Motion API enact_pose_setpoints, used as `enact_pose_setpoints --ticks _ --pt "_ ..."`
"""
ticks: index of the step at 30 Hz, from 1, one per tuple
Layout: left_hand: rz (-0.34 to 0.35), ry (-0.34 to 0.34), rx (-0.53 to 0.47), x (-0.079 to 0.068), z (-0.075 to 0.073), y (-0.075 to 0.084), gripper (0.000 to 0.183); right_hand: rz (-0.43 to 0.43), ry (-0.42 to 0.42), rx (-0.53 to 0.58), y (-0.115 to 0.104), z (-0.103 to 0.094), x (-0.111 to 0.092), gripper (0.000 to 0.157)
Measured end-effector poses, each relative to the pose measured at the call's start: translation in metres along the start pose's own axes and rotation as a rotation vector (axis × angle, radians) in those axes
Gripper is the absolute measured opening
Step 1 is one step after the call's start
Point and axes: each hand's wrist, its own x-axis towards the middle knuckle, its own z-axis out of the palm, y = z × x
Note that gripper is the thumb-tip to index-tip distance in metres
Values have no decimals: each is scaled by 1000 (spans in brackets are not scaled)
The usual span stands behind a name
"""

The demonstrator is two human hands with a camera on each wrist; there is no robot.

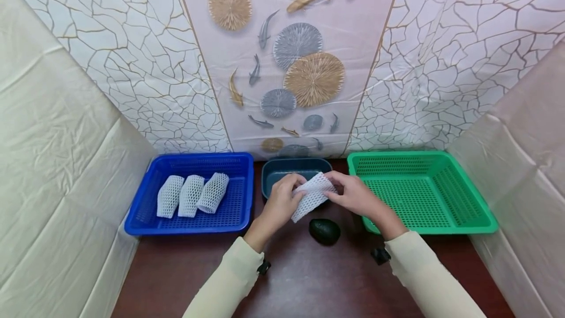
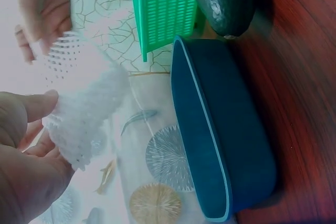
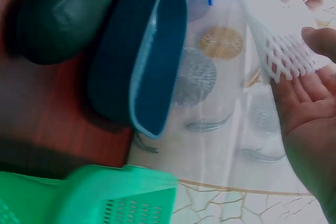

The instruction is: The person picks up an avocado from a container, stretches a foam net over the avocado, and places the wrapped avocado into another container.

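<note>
A white foam fruit net [image 1: 312, 196] is stretched between both hands, above the front of a dark teal tub [image 1: 296, 165]. My left hand [image 1: 282, 196] pinches one end of it between thumb and fingers. At the other end, my right hand [image 1: 352, 192] grips the net's edge, with the thumb on one side and the fingers on the other, as the right wrist view shows. No fruit can be made out inside the net. On the table just below the hands lies a dark green avocado [image 1: 324, 231], touched by neither hand.
To the left, a blue basket [image 1: 190, 230] holds three more white foam nets [image 1: 192, 196] lying side by side. A green basket [image 1: 430, 205] stands to the right with nothing in it. Patterned cloth walls [image 1: 282, 87] rise behind the reddish-brown table [image 1: 318, 283].
</note>
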Motion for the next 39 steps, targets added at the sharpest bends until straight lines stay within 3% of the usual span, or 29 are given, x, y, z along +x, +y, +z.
enact_pose_setpoints --ticks 6,15,20,25,31,39 --pt "-21 -1 -34 -3 3 0 14 14 -14 -1 14 12 -8 31" --pt "-25 -48 38 -7 6 4 18 -37 125 -79 10 19 -12 16" --pt "37 -69 113 -6 4 12 34 -143 160 -203 7 20 -14 13" --pt "105 -88 125 -2 3 19 30 -213 176 -265 1 21 -15 14" --pt "134 -22 87 -1 1 20 19 -199 143 -277 -1 20 -17 13" --pt "110 94 32 -2 -8 12 16 -99 50 -310 4 24 -24 30"
